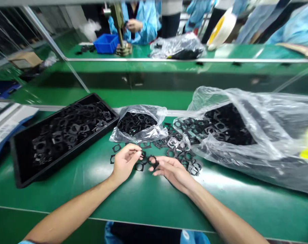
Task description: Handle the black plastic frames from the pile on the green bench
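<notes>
Both hands meet over the green table point(149, 196), just in front of a scatter of small black frame parts point(180, 149). My left hand point(124, 161) is curled, thumb and fingers pinched on a black frame part point(143, 155). My right hand point(170, 169) lies palm down with its fingertips pinching another black frame part point(153, 160). The two parts sit close together between the hands. A few loose frames point(116, 148) lie just left of my left hand.
A black tray point(19, 149) of the same parts sits at the left. A small clear bag point(140, 123) and a large clear bag point(258, 132) of parts lie behind and to the right. Across the conveyor, people in blue coats stand near a blue bin point(107, 43).
</notes>
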Action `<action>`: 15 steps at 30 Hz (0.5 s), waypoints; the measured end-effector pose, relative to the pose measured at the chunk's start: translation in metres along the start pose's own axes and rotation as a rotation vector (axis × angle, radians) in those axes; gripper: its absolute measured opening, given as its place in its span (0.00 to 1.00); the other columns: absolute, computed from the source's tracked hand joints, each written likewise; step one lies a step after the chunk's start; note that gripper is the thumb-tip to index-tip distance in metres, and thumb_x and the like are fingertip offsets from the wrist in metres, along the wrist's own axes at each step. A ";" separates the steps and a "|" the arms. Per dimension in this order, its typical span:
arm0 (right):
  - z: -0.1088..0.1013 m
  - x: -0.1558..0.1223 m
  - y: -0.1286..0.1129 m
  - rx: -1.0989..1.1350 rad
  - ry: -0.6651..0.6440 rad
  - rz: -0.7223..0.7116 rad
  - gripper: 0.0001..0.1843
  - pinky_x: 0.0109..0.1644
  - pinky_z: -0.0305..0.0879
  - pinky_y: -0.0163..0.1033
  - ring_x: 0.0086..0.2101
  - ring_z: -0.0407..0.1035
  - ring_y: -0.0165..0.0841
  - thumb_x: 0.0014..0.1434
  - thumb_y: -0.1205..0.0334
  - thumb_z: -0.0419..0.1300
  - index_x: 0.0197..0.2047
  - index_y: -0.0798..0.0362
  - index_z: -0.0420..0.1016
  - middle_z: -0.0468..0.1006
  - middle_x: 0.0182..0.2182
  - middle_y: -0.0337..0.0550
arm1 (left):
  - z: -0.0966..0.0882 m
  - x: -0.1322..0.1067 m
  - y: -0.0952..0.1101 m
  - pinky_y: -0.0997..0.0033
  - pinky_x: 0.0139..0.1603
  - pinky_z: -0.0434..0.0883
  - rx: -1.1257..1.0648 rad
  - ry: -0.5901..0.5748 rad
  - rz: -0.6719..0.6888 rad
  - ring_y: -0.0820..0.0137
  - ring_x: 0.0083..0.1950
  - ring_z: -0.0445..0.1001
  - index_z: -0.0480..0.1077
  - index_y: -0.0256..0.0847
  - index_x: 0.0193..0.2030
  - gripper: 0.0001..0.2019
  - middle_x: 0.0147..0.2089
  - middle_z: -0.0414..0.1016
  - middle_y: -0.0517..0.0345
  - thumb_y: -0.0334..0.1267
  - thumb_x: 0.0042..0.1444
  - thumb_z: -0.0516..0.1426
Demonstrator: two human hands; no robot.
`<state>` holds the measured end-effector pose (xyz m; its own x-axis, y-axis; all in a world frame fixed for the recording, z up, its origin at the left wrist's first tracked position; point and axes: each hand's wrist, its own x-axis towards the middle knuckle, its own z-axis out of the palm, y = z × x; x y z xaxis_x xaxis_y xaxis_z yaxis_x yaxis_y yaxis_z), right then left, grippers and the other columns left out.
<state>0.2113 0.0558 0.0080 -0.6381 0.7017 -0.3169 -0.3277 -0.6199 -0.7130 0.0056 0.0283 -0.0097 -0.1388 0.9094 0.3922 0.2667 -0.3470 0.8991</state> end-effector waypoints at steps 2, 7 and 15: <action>0.007 0.000 0.000 -0.062 -0.010 -0.040 0.16 0.43 0.76 0.34 0.38 0.80 0.31 0.56 0.53 0.74 0.42 0.55 0.87 0.85 0.41 0.47 | -0.001 0.002 0.007 0.76 0.31 0.78 -0.042 -0.029 0.007 0.73 0.29 0.79 0.74 0.37 0.39 0.09 0.33 0.79 0.57 0.41 0.66 0.60; 0.016 -0.008 0.003 -0.216 -0.013 -0.060 0.19 0.41 0.77 0.35 0.33 0.81 0.32 0.53 0.49 0.75 0.38 0.57 0.86 0.85 0.32 0.47 | -0.001 -0.009 0.016 0.75 0.31 0.76 -0.144 -0.102 0.018 0.71 0.31 0.77 0.78 0.37 0.35 0.09 0.34 0.78 0.54 0.39 0.63 0.61; 0.009 -0.012 -0.002 -0.267 0.062 -0.044 0.15 0.38 0.79 0.34 0.35 0.83 0.34 0.47 0.56 0.79 0.36 0.54 0.87 0.86 0.37 0.46 | 0.006 -0.007 0.012 0.72 0.34 0.74 -0.161 -0.153 0.003 0.70 0.34 0.75 0.79 0.40 0.36 0.04 0.35 0.76 0.55 0.33 0.61 0.62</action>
<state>0.2129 0.0456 0.0189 -0.5811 0.7508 -0.3140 -0.1534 -0.4800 -0.8638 0.0154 0.0193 -0.0023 0.0118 0.9281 0.3722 0.1093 -0.3712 0.9221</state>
